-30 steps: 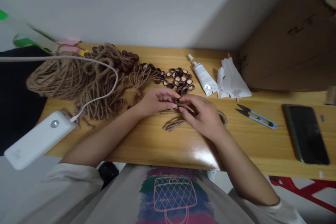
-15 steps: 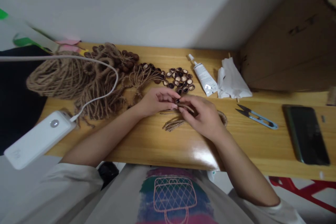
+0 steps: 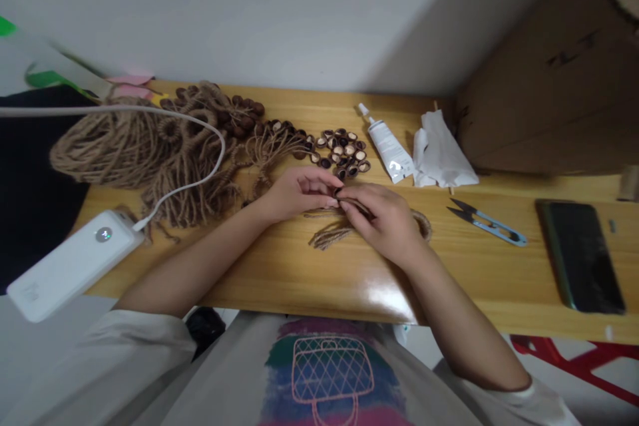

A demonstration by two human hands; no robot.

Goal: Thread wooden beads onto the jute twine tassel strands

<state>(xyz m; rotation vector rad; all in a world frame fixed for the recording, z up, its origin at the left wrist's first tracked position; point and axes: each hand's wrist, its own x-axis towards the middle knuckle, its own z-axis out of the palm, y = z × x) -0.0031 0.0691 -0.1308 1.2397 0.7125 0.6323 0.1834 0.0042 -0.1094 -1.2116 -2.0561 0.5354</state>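
My left hand [image 3: 297,194] pinches a small dark nutshell half [image 3: 337,192] between thumb and fingertips. My right hand [image 3: 387,218] is closed on a strand of brown twine [image 3: 355,202], its fingertips meeting the shell. How the strand sits against the shell is hidden by the fingers. Under the right hand lies a twine tassel [image 3: 329,234] with loose ends, and a looped part [image 3: 424,225] shows past the wrist. Just beyond the hands is a cluster of nutshell halves [image 3: 342,152], several with pale insides.
Twine bundles [image 3: 117,143] and strung brown nuts [image 3: 244,113] lie at left, near a white power bank [image 3: 74,266] with a cable. Toward the right are a glue tube [image 3: 392,150], white tissue [image 3: 442,150], thread snips [image 3: 486,223], a phone [image 3: 582,256] and a cardboard box [image 3: 544,86].
My right fingertips have shifted slightly left and closed in on the nutshell half. The left hand stays almost still. The power bank's round display now shows lit marks.
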